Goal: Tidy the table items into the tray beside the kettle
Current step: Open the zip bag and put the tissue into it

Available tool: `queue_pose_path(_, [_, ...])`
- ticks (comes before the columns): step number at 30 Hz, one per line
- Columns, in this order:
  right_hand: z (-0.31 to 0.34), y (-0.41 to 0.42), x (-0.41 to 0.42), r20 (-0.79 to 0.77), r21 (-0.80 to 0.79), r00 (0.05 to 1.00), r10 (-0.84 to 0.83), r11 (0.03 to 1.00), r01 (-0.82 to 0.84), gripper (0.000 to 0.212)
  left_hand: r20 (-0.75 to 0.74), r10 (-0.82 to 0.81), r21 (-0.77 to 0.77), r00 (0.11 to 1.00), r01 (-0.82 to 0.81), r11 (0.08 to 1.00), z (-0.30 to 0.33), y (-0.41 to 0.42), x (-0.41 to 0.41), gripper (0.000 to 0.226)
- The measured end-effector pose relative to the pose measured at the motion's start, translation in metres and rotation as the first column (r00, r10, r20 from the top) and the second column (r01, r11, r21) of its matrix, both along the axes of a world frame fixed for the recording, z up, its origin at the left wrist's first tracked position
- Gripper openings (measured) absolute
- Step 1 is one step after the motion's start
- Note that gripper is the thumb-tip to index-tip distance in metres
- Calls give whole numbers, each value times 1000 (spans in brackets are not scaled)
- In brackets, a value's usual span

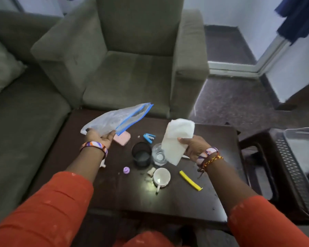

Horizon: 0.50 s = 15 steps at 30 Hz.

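My left hand (pixel 99 135) holds a clear zip bag with a blue seal (pixel 118 117) above the dark table (pixel 185 202). My right hand (pixel 194 146) grips a folded white cloth (pixel 177 138) over a clear glass (pixel 158 155). On the table lie a pink phone (pixel 123 139), a blue stapler (pixel 149 137), a black cup (pixel 141 154), a white mug (pixel 161 177), a purple cap (pixel 126 169) and a yellow clip (pixel 190 180). A grey tray (pixel 303 132) sits at the far right edge. No kettle shows.
A green armchair (pixel 132 65) stands behind the table and a sofa (pixel 25 113) runs along the left. A dark lattice stand (pixel 291 172) to the right carries the tray. Small white scraps (pixel 151 171) lie beside the mug.
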State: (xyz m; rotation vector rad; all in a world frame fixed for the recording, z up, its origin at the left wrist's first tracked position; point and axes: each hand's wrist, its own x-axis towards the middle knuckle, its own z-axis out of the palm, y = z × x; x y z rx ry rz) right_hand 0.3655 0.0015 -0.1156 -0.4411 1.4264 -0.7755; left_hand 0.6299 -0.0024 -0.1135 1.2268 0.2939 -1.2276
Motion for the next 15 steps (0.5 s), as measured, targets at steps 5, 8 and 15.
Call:
queue_pose_path(5, [-36, -12, 64, 3, -77, 1000, 20, 997, -20, 31, 17, 40, 43, 999, -40, 998, -11, 7, 17, 44])
queue_pose_path(8, [-64, -14, 91, -67, -153, 998, 5, 988, -16, 34, 6, 66, 54, 998, -67, 996, -24, 10, 25, 38])
queue_pose_path(15, [-106, -9, 114, -278, -258, 952, 126, 945, -201, 34, -37, 137, 114, 990, -132, 985, -54, 17, 46, 45])
